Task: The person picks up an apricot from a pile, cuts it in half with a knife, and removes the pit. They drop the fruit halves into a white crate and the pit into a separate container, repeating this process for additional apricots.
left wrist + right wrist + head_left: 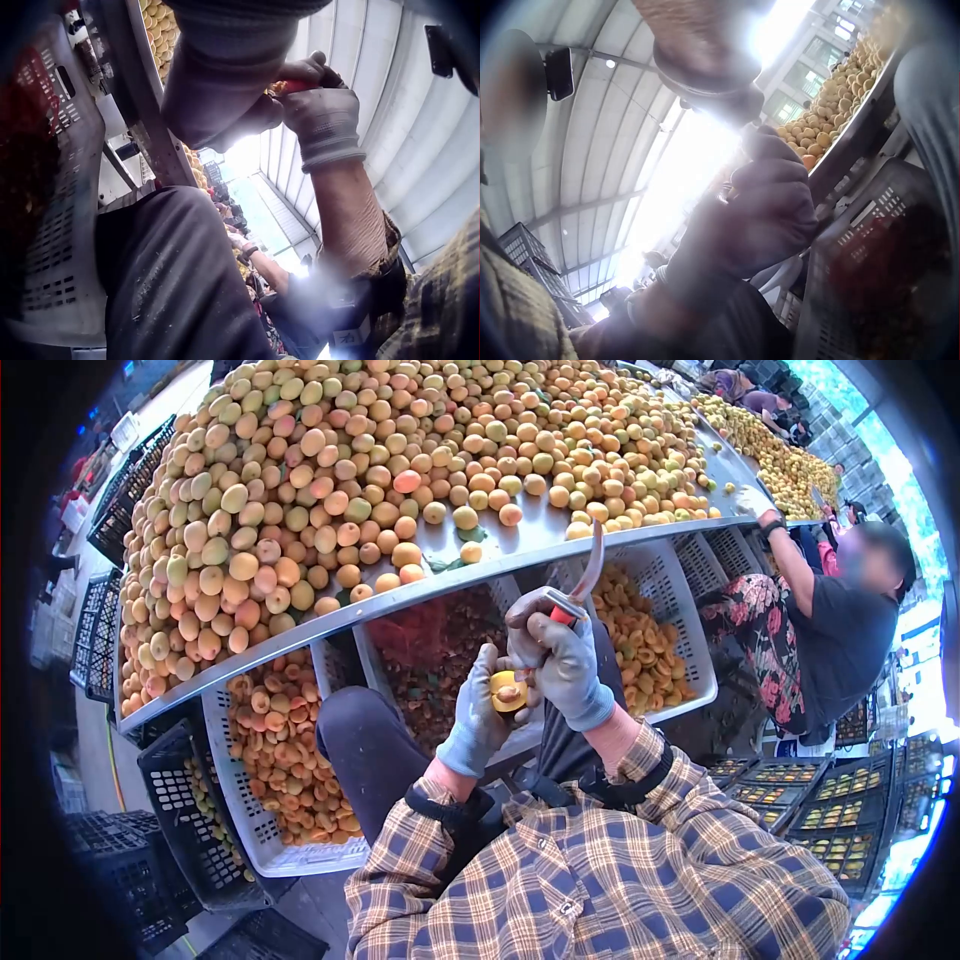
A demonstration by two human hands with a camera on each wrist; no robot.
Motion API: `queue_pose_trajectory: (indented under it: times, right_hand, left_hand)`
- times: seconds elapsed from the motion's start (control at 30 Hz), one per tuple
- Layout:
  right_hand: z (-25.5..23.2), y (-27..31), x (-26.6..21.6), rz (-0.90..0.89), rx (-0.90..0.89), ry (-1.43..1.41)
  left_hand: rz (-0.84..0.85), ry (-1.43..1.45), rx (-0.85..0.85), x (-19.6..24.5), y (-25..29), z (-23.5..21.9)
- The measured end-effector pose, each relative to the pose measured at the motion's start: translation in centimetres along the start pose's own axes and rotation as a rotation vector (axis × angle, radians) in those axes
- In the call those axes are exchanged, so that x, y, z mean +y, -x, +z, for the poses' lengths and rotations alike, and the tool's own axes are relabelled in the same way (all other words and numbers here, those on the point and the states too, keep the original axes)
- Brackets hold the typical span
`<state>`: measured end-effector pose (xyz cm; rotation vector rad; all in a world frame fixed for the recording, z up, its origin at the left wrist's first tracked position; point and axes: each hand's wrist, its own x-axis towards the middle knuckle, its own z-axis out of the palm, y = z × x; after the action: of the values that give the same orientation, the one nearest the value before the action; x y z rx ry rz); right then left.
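My gloved left hand [476, 712] holds a cut apricot half [508, 691], its yellow flesh facing up and the brown pit sitting in the middle. Close beside it, my gloved right hand [568, 665] grips a knife by its red handle [563, 616]. The knife's curved blade [594, 565] points up and away from the fruit. Part of the red handle [301, 85] also shows in the left wrist view, within the right hand's curled fingers. Both hands are above my lap, in front of the metal table's edge.
Whole apricots [330, 450] are heaped on the metal table [510, 541]. Below its edge stand white crates: one with apricot halves [290, 760], another with more halves [640, 645], and a middle one with dark scraps [440, 660]. A seated person [850, 620] works at right. Black crates [185, 800] stand left.
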<state>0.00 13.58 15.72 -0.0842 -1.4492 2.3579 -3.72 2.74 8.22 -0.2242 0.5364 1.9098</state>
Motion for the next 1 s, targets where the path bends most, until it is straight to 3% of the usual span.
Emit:
queue_pose_trajectory:
  times: [0.07,0.17,0.27,0.33,0.4,0.47,0.53,0.63,0.67,0.7,0.73,0.77,0.8,0.87,0.9,0.97,1.0]
  right_hand:
    - [0.8,0.4,0.6,0.012,0.054,-0.011]
    - [1.2,0.6,1.7,-0.109,0.143,0.181]
    - [1.3,0.7,2.3,-0.151,0.142,0.244]
    - [0.8,0.7,3.1,-0.118,0.162,0.259]
    - [0.0,0.4,3.5,-0.027,0.169,0.049]
    - [-0.2,0.1,3.1,-0.008,0.182,0.071]
    - [-0.6,-0.1,2.7,0.131,0.118,-0.153]
    - [-1.6,-0.7,2.8,0.234,0.281,-0.228]
    - [-1.7,-0.7,2.8,0.303,0.348,-0.3]
    - [-1.7,-1.0,2.6,0.375,0.378,-0.439]
    - [-2.5,-1.2,3.3,0.396,0.216,-0.618]
    - [-2.9,-0.8,4.0,0.414,0.252,-0.545]
    - [-2.6,-1.2,4.2,0.419,0.269,-0.468]
    - [-1.6,-0.9,3.5,0.306,0.231,-0.258]
    - [-1.5,-0.6,2.9,0.255,0.239,-0.253]
    - [-1.8,0.0,2.0,0.167,0.279,-0.252]
    - [-2.2,0.5,1.1,0.097,0.239,-0.119]
  left_hand:
    - [0.033,0.003,-0.022,-0.3,0.2,0.0]
    - [0.098,-0.096,0.199,-0.5,0.2,0.6]
    - [0.208,-0.118,0.148,-1.0,-0.1,0.0]
    - [0.188,-0.076,0.18,-1.3,-0.4,-0.5]
    - [0.169,-0.038,0.215,-1.1,-0.5,-1.0]
    - [0.049,-0.049,0.173,-0.6,-0.6,-1.4]
    - [0.004,-0.064,0.249,-0.2,-0.4,-0.6]
    - [-0.093,-0.114,-0.015,0.2,-0.8,-1.5]
    - [-0.071,-0.102,-0.078,-0.1,-0.7,-1.8]
    - [-0.001,-0.105,0.001,-0.6,-1.1,-1.6]
    - [0.065,-0.115,0.082,-1.3,-1.4,-1.5]
    - [0.265,-0.328,-0.065,-2.6,-2.9,-4.8]
    - [0.257,-0.352,-0.068,-2.3,-2.7,-5.0]
    - [-0.034,-0.07,-0.099,-1.3,-2.7,-4.3]
    - [0.034,-0.108,0.102,-1.3,-1.9,-1.3]
    - [0.025,-0.197,0.056,-0.8,-1.5,-0.7]
    - [0.044,-0.266,-0.002,-0.5,-1.4,-1.1]
